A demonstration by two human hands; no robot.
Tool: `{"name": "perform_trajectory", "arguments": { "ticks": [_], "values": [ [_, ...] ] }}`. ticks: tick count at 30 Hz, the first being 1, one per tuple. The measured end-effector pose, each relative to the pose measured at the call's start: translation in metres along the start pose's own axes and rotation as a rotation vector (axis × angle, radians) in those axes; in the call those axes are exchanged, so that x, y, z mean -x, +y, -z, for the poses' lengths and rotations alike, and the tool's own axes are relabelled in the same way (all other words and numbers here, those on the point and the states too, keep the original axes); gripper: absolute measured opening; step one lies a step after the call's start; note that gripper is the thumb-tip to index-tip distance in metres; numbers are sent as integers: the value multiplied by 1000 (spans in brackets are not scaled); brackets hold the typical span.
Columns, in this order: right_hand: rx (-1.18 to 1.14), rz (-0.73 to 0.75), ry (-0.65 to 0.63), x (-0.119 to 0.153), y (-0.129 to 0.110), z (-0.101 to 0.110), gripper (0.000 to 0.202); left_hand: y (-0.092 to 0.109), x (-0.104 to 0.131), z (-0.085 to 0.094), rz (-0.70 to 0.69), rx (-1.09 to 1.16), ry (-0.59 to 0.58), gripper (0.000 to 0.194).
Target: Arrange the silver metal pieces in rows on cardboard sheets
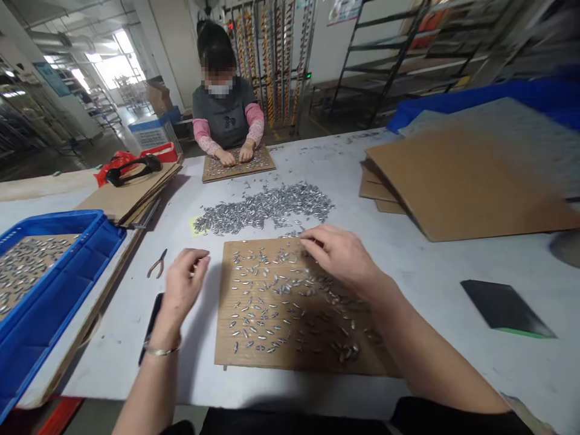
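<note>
A cardboard sheet [254, 356] lies in front of me, dotted with small silver spindle-shaped metal pieces [267, 323], some in loose rows and some in clumps. My left hand [183, 281] hovers left of the sheet, its thumb and fingertips curled close together; whether anything sits between them is hidden. Over the sheet's far edge, my right hand [338, 251] has thumb and forefinger pinched, and what they hold, if anything, is too small to make out. Just beyond lies a long heap of the same metal pieces [267, 208].
Pliers [157, 264] and a dark phone-like object [151, 326] lie left. A blue crate [86, 272] holds another filled sheet. Stacked cardboard [466, 181] and a dark flat pad [507, 308] are right. Opposite, a co-worker [226, 115] handles pieces on another board [238, 175].
</note>
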State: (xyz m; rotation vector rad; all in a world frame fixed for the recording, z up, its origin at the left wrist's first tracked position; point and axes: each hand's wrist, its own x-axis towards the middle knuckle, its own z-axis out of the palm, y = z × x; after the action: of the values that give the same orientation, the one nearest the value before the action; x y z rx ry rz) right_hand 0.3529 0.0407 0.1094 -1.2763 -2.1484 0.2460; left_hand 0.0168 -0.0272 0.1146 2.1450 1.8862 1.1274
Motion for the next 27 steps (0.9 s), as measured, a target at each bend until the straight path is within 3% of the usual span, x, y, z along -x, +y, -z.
{"name": "perform_trajectory", "arguments": {
  "ticks": [3,4,6,11,14,17,22,27],
  "values": [
    [0,13,230,8,-5,40,25,1,-13,27,-7,-31,80,22],
    [10,16,247,11,-8,45,26,-4,-17,27,15,-45,82,24],
    [34,26,163,15,-12,43,27,-19,-26,11,71,-83,29,25],
    [134,-60,-292,26,-11,-11,26,-50,-25,-61,106,-56,-270,22],
    [196,-66,-453,30,-13,-44,25,-59,-18,-85,77,-44,-355,22],
    [217,-43,-505,28,-16,-64,26,-63,-15,-97,44,-53,-400,20],
    [196,-44,-552,15,-19,-80,29,-71,-18,-111,5,-70,-470,15],
    [172,-54,-553,3,-17,-97,27,-75,-18,-119,-33,-70,-468,14]
  ]
}}
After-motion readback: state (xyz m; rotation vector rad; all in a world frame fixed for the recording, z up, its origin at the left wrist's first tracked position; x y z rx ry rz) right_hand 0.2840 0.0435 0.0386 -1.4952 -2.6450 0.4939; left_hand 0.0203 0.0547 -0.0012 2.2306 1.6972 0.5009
